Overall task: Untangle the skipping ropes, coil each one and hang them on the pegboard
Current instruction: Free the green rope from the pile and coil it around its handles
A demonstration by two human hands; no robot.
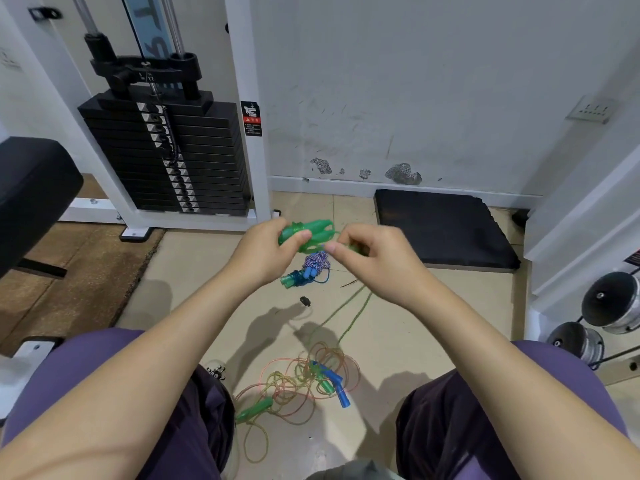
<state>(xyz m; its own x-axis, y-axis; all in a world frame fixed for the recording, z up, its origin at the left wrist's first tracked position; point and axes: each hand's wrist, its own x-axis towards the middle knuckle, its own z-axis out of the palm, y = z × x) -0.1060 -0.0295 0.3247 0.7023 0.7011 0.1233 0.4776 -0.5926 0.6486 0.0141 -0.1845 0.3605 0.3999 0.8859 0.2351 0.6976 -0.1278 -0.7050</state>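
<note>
The left hand [266, 251] is gripping green handles [308, 233], their long axis lying left-right. The right hand [374, 254] is pinching the green cord [349, 323] trailing to the floor beside a tangled heap [298, 386]. Bare tile [433, 306] is lying rightward.

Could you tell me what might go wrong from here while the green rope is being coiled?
1. The green cord trails from the hands down to the tangled pile on the floor, so pulling it in may tighten that knot or drag the pile along.
2. The left hand grips the green handles while the right hand pinches the cord; a slip could let the wraps spring loose.
3. No pegboard is in view.
</note>
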